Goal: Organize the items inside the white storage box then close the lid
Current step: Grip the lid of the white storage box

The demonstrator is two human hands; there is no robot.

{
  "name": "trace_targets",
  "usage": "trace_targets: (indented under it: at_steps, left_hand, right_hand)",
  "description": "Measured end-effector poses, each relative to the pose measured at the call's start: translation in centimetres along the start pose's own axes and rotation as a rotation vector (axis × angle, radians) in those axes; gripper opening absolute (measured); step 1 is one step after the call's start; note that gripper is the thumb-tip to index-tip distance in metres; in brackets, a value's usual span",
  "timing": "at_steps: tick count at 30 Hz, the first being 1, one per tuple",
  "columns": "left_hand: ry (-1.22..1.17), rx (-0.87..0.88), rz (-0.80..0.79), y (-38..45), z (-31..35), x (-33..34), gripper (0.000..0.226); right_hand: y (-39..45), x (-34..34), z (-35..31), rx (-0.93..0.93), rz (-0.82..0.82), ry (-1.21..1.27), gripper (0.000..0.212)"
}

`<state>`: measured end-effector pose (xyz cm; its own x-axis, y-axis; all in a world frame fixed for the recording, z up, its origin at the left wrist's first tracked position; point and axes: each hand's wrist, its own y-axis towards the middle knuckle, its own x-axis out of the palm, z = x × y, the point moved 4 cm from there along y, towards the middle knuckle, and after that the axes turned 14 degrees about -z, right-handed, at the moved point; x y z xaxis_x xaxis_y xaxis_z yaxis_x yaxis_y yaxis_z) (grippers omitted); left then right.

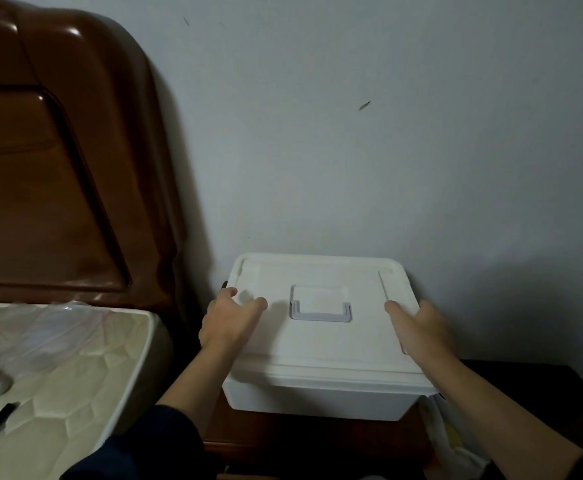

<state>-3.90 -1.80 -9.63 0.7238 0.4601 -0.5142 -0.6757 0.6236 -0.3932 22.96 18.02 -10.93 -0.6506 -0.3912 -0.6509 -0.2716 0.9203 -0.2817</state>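
Note:
The white storage box [317, 398] stands on a dark wooden nightstand against the wall. Its white lid [321, 344] lies flat on top, with a grey folding handle [320, 311] at its middle. My left hand [229, 322] rests on the lid's left edge, thumb on top and fingers over the side. On the right edge lies my right hand [419, 329], fingers stretched forward along the lid. Whatever is inside the box is hidden.
A wooden headboard [58, 161] rises at the left. The mattress [58, 386] carries clear plastic wrap, a white paper, a white object and a dark pen-like item. A white plastic bag [449, 438] hangs by the nightstand [283, 441].

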Motion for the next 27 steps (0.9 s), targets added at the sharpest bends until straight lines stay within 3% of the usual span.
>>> trace_targets:
  at_steps: [9,15,17,19,22,24,27]
  left_hand:
    - [-0.13,0.108,0.02,-1.8,2.4,-2.8,0.098]
    - [-0.522,0.373,0.2,-5.2,7.2,-10.6,0.083]
    - [-0.671,0.415,0.175,-7.2,7.5,-13.4,0.084]
    - [-0.696,0.438,0.057,-9.8,7.1,-15.3,0.072]
    - [-0.675,0.443,-0.083,-14.5,5.2,-17.9,0.051]
    - [-0.692,0.453,-0.052,-17.5,3.3,-20.4,0.051]
    - [-0.666,0.502,0.178,-22.6,0.3,-24.5,0.037]
  right_hand:
    - [-1.4,-3.2,-3.2,-0.058,0.021,0.052,0.044]
    - [-4.7,-10.2,-11.6,-0.29,0.139,0.198,0.045]
    - [-5.7,-10.8,-14.0,-0.366,0.136,0.254,0.05]
    - [-6.3,-9.7,-15.9,-0.428,0.086,0.279,0.06]
    - [-7.8,-5.6,-18.4,-0.463,-0.033,0.249,0.092]
    - [-9.3,-1.9,-20.2,-0.502,-0.169,0.249,0.105]
    - [-14.1,4.0,-24.5,-0.641,-0.449,0.288,0.106]
